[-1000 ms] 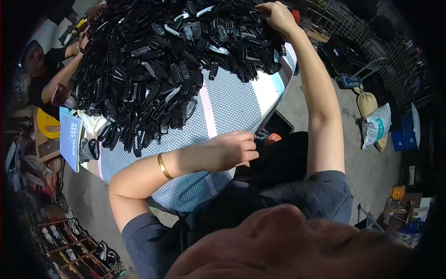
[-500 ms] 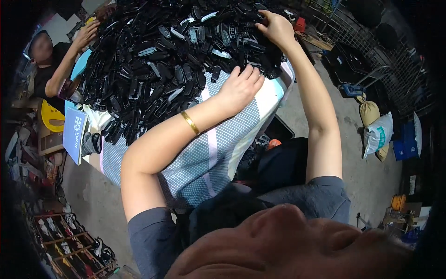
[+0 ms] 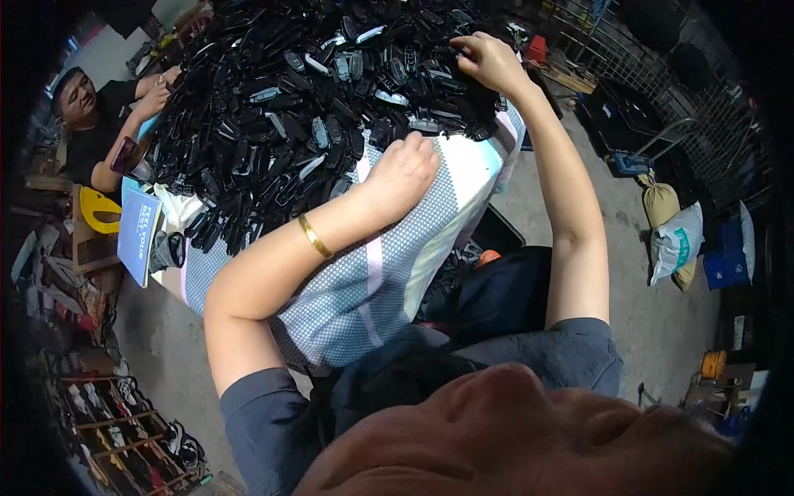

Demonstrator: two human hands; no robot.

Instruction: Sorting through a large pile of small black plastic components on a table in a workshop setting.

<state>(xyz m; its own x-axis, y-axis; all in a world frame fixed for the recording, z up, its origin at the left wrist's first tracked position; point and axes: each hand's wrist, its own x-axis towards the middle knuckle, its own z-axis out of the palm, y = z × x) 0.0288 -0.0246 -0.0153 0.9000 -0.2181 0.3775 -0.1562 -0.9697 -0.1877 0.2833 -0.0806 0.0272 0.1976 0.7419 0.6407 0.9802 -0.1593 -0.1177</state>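
Black parts [image 3: 273, 132] lie heaped on patterned cloth [image 3: 339, 306], a flat blue item [image 3: 141, 240] at left. Left hand [image 3: 405, 172]: fingers curled, near edge. Right hand [image 3: 490, 63]: fingers half-bent, right side. Any hold, either hand: cannot tell from here.

Left arm [image 3: 266, 277] sharply bent, angled in across the torso; left hand [image 3: 404, 175] back upward, fingers [image 3: 420, 144] curled under. Right arm [image 3: 571, 198] reaches farther forward, slightly bent; right hand [image 3: 492, 64] turned leftward, thumb [image 3: 469, 65] bent.
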